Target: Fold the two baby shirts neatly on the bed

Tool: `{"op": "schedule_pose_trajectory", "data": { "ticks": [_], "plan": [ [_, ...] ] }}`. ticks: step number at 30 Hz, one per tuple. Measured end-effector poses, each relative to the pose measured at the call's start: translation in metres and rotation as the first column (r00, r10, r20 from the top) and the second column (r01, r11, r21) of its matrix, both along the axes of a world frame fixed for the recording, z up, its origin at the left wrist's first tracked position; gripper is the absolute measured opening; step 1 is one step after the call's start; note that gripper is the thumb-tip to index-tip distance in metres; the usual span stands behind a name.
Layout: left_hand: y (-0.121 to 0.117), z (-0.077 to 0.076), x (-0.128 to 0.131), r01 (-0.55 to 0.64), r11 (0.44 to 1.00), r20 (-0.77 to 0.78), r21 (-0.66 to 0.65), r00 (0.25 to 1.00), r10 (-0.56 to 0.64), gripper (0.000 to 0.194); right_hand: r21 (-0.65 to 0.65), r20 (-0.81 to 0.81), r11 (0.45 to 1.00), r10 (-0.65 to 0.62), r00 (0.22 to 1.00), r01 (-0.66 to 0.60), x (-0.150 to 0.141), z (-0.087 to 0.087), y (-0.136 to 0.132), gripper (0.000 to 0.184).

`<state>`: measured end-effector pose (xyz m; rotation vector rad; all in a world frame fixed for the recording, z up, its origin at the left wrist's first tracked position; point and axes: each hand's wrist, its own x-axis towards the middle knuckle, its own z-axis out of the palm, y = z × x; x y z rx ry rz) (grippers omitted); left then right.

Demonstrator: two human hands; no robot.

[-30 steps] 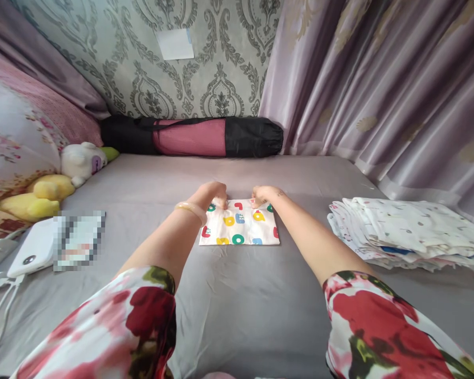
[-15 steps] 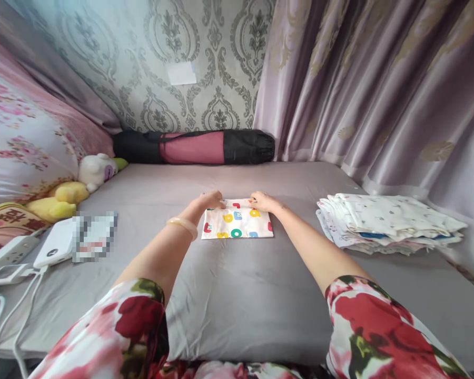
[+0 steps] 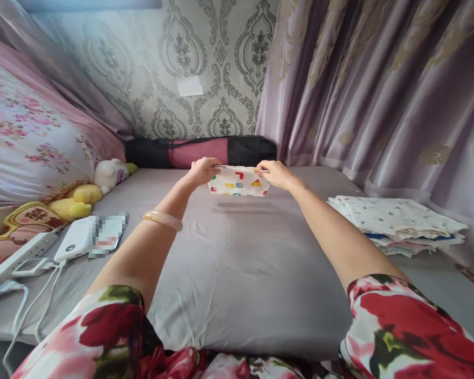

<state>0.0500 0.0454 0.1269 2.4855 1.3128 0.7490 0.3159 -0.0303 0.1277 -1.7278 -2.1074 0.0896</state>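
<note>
A folded white cloth (image 3: 239, 181) with colourful letter-like prints hangs in the air above the grey bed sheet (image 3: 253, 273), casting a shadow below it. My left hand (image 3: 206, 171) pinches its upper left corner, and a pale bangle circles that forearm. At the upper right corner, my right hand (image 3: 275, 173) grips the same cloth between thumb and fingers. The cloth is tilted, its top edge held taut between both hands. Off to the right lies a stack of folded printed cloths (image 3: 403, 218).
Along the wall lies a long black and pink bag (image 3: 199, 151). On the left are plush toys (image 3: 110, 176), a power strip (image 3: 19, 258), a white power bank (image 3: 76, 239) with cables and a blurred flat item (image 3: 109, 234). Purple curtains (image 3: 359, 79) hang at the right.
Both hands have lifted the folded cloth off the bed, raising it up and away from me. Before, it lay flat on the sheet. The view has shifted slightly.
</note>
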Motion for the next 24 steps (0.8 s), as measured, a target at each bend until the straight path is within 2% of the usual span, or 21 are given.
{"op": "schedule_pose_trajectory", "data": {
  "ticks": [3,9,12,17,24],
  "plan": [
    [-0.012,-0.015,-0.004,-0.044,0.988,-0.084,0.148,0.995,0.057,0.03,0.089,0.072,0.996,0.001,0.997,-0.007,-0.002,-0.013,-0.011,0.031],
    [-0.047,-0.076,-0.022,0.09,0.978,-0.175,0.189,0.983,-0.057,0.034,0.078,0.186,0.986,0.128,0.974,-0.145,-0.004,-0.065,-0.046,0.031],
    [-0.068,-0.098,-0.028,0.108,0.969,-0.161,0.222,0.984,-0.073,0.033,0.1,0.211,0.978,0.157,0.965,-0.181,-0.005,-0.085,-0.064,0.031],
    [-0.094,-0.117,-0.032,0.152,0.961,-0.176,0.229,0.978,-0.113,0.036,0.082,0.217,0.975,0.183,0.959,-0.204,-0.008,-0.106,-0.084,0.032],
    [-0.114,-0.127,-0.036,0.2,0.976,-0.256,0.09,0.951,-0.171,0.044,-0.016,0.171,0.976,0.216,0.961,-0.217,-0.011,-0.124,-0.1,0.038]
  ]
}}
